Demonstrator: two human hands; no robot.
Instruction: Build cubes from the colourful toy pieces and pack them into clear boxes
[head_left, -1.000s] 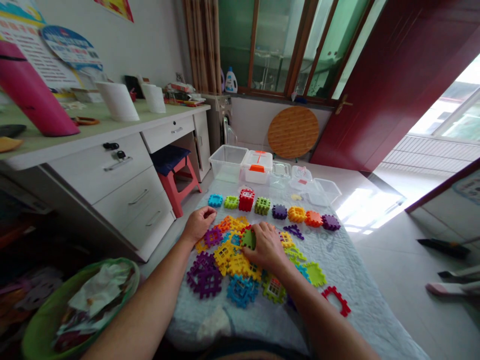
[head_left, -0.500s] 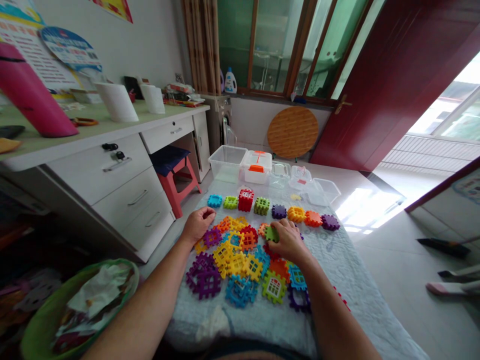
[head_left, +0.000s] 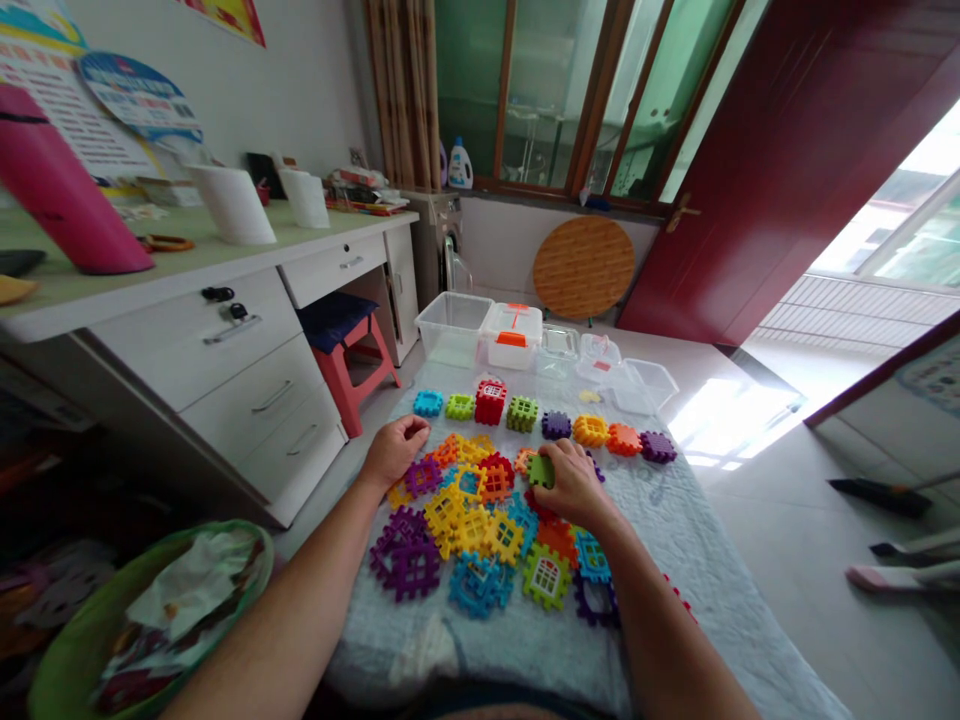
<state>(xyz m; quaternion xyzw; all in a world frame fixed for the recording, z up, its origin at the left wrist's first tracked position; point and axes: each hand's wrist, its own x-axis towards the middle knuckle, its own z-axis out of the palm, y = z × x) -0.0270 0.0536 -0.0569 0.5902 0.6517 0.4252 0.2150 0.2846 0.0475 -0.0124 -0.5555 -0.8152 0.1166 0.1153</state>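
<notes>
My right hand point(head_left: 576, 482) has its thumb and fingers around a green interlocking plastic tile point(head_left: 539, 471), at the right side of a loose pile. My left hand point(head_left: 394, 450) rests at the pile's left edge with fingers curled together, and nothing shows in it. Closest to it lie a purple tile point(head_left: 424, 475) and an orange tile point(head_left: 448, 450). The pile also holds yellow tiles point(head_left: 474, 528), blue tiles point(head_left: 480, 583) and a green window tile point(head_left: 546, 575). Behind the hands runs a row of stacked blocks, among them a red one point(head_left: 490, 402) and an olive-green one point(head_left: 521, 413).
Clear plastic bins point(head_left: 454, 330) and a lidded box with an orange clasp point(head_left: 514, 338) stand at the far end of the cloth-covered surface point(head_left: 720, 600). On the left are a desk point(head_left: 225, 350), a pink stool point(head_left: 352, 350) and a green waste basket point(head_left: 71, 640).
Both hands keep nearly the same place and the green tile stays in my right hand. The whole view has shifted very slightly.
</notes>
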